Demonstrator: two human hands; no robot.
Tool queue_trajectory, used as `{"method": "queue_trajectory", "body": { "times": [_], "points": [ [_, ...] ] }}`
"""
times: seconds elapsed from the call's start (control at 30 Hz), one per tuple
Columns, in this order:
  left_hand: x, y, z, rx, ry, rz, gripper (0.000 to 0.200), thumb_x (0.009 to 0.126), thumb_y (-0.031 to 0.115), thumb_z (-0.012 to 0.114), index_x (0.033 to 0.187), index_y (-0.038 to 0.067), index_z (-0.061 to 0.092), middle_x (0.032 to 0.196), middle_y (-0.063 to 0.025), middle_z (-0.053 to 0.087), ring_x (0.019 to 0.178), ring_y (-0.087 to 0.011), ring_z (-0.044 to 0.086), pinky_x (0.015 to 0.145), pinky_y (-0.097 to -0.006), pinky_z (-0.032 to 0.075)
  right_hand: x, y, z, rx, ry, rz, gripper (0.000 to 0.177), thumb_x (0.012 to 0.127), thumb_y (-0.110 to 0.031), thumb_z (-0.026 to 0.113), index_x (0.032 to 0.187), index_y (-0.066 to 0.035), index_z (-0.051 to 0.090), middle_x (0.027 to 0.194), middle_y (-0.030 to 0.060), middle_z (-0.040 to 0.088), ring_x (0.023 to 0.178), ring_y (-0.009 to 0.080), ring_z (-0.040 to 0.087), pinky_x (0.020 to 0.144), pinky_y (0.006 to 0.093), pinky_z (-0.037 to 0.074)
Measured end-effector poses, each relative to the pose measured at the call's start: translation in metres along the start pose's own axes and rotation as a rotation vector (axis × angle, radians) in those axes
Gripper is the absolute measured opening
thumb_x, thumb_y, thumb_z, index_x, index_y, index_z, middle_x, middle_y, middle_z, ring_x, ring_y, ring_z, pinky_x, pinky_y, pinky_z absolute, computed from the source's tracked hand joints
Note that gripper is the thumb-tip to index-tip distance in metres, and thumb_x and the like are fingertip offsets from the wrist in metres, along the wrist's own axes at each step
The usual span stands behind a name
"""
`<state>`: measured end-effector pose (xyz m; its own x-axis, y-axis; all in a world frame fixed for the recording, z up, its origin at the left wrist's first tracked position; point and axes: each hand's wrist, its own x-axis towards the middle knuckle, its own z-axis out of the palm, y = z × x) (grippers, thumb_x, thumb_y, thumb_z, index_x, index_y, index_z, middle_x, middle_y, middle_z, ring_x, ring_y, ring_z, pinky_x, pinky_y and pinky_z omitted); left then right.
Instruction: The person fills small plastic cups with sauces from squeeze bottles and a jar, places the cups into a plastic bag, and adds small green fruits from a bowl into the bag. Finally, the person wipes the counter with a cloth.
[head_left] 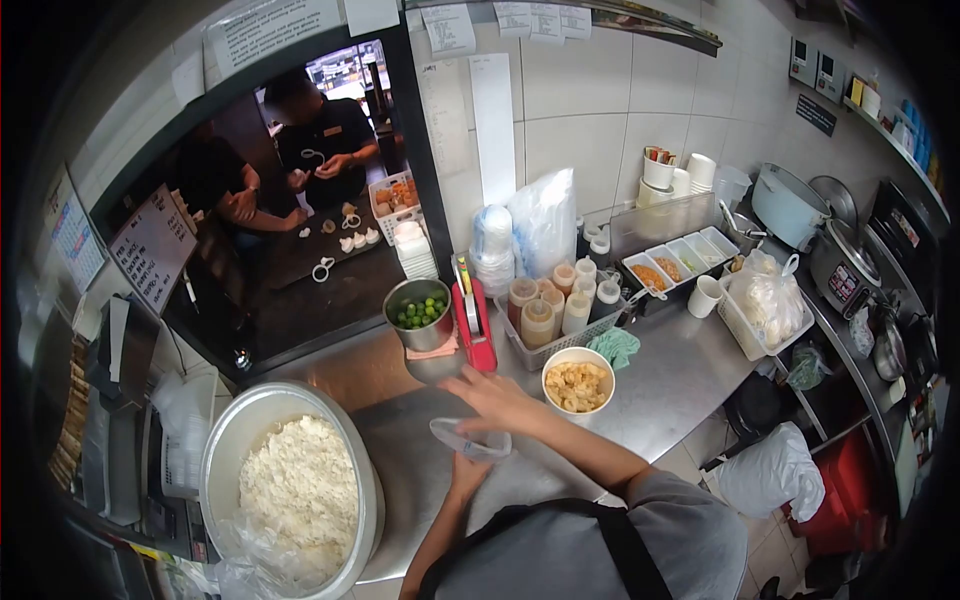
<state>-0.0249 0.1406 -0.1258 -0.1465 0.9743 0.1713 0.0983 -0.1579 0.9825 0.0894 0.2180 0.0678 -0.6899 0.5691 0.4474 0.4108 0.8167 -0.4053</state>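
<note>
Gripping left hand (pixel 474 474): narrow hold on the clear plastic piece (pixel 470 440), lid or shallow tub, cannot tell which
Right hand (pixel 490 400): fingers spread wide, just over the piece; contact unclear
Clear plastic piece: above the steel counter (pixel 400 450), between the big pot (pixel 374 500) and the paper tub (pixel 580 353); probably light, slick, flexible; best held by its rim
Red dispenser (pixel 476 325): beyond the hands

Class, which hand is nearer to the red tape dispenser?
Right. The right hand is just in front of the red tape dispenser; the left hand is closer to the body, holding a clear plastic container.
</note>
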Motion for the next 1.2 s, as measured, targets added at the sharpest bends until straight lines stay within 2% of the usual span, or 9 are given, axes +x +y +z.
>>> {"method": "queue_trajectory", "body": {
  "times": [0.1, 0.2, 0.3, 0.4, 0.63, 0.73, 0.83, 1.03, 1.2],
  "points": [
    [-0.007, -0.004, -0.002, 0.116, -0.009, -0.084, 0.050, 0.066, 0.019, 0.078, 0.107, -0.002, 0.057, 0.101, -0.0124, 0.062, 0.091, -0.0217, 0.059, 0.079, -0.0335, 0.047, -0.007, 0.032, 0.027, -0.232, -0.631, 0.138, 0.020, 0.079, -0.012, 0.059, 0.097, -0.004, 0.057, 0.088, 0.0098, 0.058, 0.090, 0.0321, 0.058, 0.073, 0.0457, 0.049],
    [-0.002, -0.032, 0.001, 0.193, 0.073, -0.030, 0.057, 0.066, 0.023, 0.079, 0.111, -0.003, 0.055, 0.104, -0.0179, 0.061, 0.096, -0.0271, 0.058, 0.084, -0.0343, 0.045, -0.005, 0.024, -0.004, 0.119, 0.216, 0.206, 0.019, 0.082, -0.018, 0.059, 0.095, -0.004, 0.059, 0.094, 0.0124, 0.060, 0.096, 0.0322, 0.057, 0.080, 0.0480, 0.047],
    [-0.002, -0.016, 0.003, 0.168, 0.051, -0.083, 0.055, 0.067, 0.023, 0.079, 0.110, -0.001, 0.056, 0.104, -0.0160, 0.061, 0.097, -0.0257, 0.058, 0.084, -0.0352, 0.045, -0.009, -0.008, -0.043, 0.090, 0.155, 0.029, 0.025, 0.079, -0.020, 0.065, 0.097, -0.004, 0.061, 0.103, 0.0147, 0.061, 0.099, 0.0298, 0.059, 0.080, 0.0532, 0.044],
    [-0.004, -0.060, 0.002, -0.207, 0.026, -0.054, 0.050, 0.068, 0.023, 0.078, 0.107, 0.002, 0.057, 0.102, -0.0139, 0.061, 0.097, -0.0243, 0.059, 0.082, -0.0361, 0.046, -0.041, -0.010, 0.018, -0.064, -0.620, 0.020, 0.028, 0.081, -0.027, 0.063, 0.099, -0.005, 0.061, 0.099, 0.0152, 0.062, 0.094, 0.0316, 0.061, 0.079, 0.0515, 0.045],
    [-0.001, -0.022, 0.005, 0.214, 0.030, -0.013, 0.045, 0.066, 0.021, 0.077, 0.102, 0.002, 0.057, 0.101, -0.0122, 0.060, 0.091, -0.0226, 0.059, 0.076, -0.0347, 0.047, -0.013, -0.033, -0.024, 0.569, -0.042, 0.194, 0.028, 0.073, -0.022, 0.068, 0.093, -0.006, 0.058, 0.079, 0.0110, 0.064, 0.075, 0.0323, 0.063, 0.066, 0.0414, 0.048],
    [-0.002, -0.011, 0.009, 0.308, 0.088, 0.020, 0.045, 0.066, 0.022, 0.077, 0.101, 0.002, 0.058, 0.097, -0.0120, 0.061, 0.087, -0.0226, 0.059, 0.072, -0.0350, 0.047, 0.006, -0.029, -0.043, 0.073, 0.208, -0.099, 0.026, 0.073, -0.022, 0.067, 0.093, -0.007, 0.059, 0.075, 0.0114, 0.064, 0.071, 0.0310, 0.064, 0.066, 0.0402, 0.049],
    [-0.004, 0.011, 0.009, 0.251, 0.012, -0.001, 0.045, 0.069, 0.022, 0.076, 0.101, -0.001, 0.054, 0.094, -0.0116, 0.056, 0.085, -0.0191, 0.054, 0.075, -0.0345, 0.044, 0.003, 0.011, 0.021, -0.248, -0.584, -0.016, 0.023, 0.078, -0.020, 0.063, 0.098, -0.008, 0.060, 0.077, 0.0127, 0.064, 0.071, 0.0308, 0.064, 0.065, 0.0416, 0.050],
    [-0.002, 0.005, 0.002, 0.273, -0.087, -0.105, 0.042, 0.068, 0.019, 0.077, 0.099, 0.000, 0.055, 0.096, -0.0103, 0.056, 0.083, -0.0178, 0.054, 0.070, -0.0306, 0.045, 0.019, 0.024, 0.000, 0.077, 0.346, 0.220, 0.024, 0.083, -0.009, 0.053, 0.106, -0.010, 0.057, 0.074, 0.0144, 0.063, 0.070, 0.0330, 0.064, 0.065, 0.0431, 0.052],
    [-0.003, 0.012, 0.007, 0.113, -0.001, 0.021, 0.046, 0.069, 0.019, 0.075, 0.105, 0.000, 0.054, 0.099, -0.0104, 0.059, 0.089, -0.0224, 0.058, 0.078, -0.0350, 0.045, -0.046, 0.092, 0.043, -0.120, -0.687, 0.017, 0.060, 0.073, -0.031, 0.065, 0.127, -0.011, 0.044, 0.123, 0.0202, 0.049, 0.119, 0.0337, 0.043, 0.095, 0.0499, 0.036]
  ]
}}
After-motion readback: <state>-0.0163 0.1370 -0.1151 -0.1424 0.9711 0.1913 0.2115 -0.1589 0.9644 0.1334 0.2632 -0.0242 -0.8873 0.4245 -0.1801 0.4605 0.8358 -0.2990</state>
